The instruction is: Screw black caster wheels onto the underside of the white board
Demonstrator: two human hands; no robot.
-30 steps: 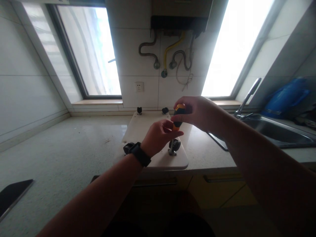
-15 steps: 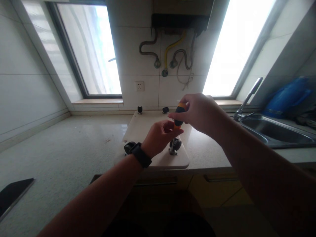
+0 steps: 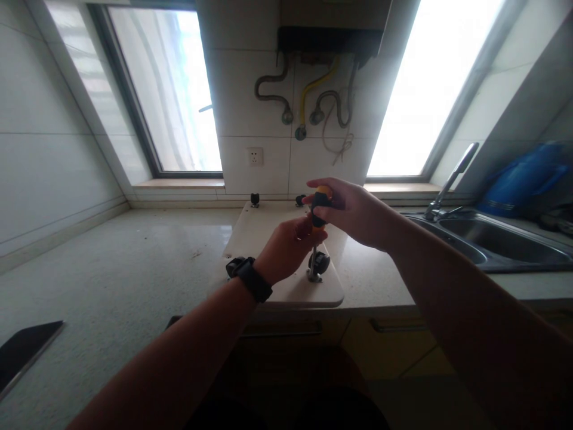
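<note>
An orange and black screwdriver (image 3: 320, 210) stands nearly upright, its shaft reaching down to the metal plate of the near right caster wheel (image 3: 319, 263). My right hand (image 3: 353, 209) is closed round the upper handle. Lower down, the fingers of my left hand (image 3: 290, 242) pinch the handle's bottom end. The caster sits on a pale board (image 3: 259, 230) with rounded corners, lying on the counter. Another caster (image 3: 235, 267) is at the near left, partly behind my watch. Two more, a far left caster (image 3: 255, 199) and a far right caster (image 3: 300, 200), stand at the back edge.
The speckled counter (image 3: 147, 269) extends to both sides. A sink (image 3: 501, 239) with a faucet (image 3: 452, 179) is at the right, near a blue plastic item (image 3: 523, 179). A flat dark object (image 3: 27, 352) lies at the left. Hoses (image 3: 268, 95) hang on the wall.
My right hand has turned on the handle and shifted slightly left, its index finger now stretched out. My left hand stays at the handle's lower end. The board has not moved.
</note>
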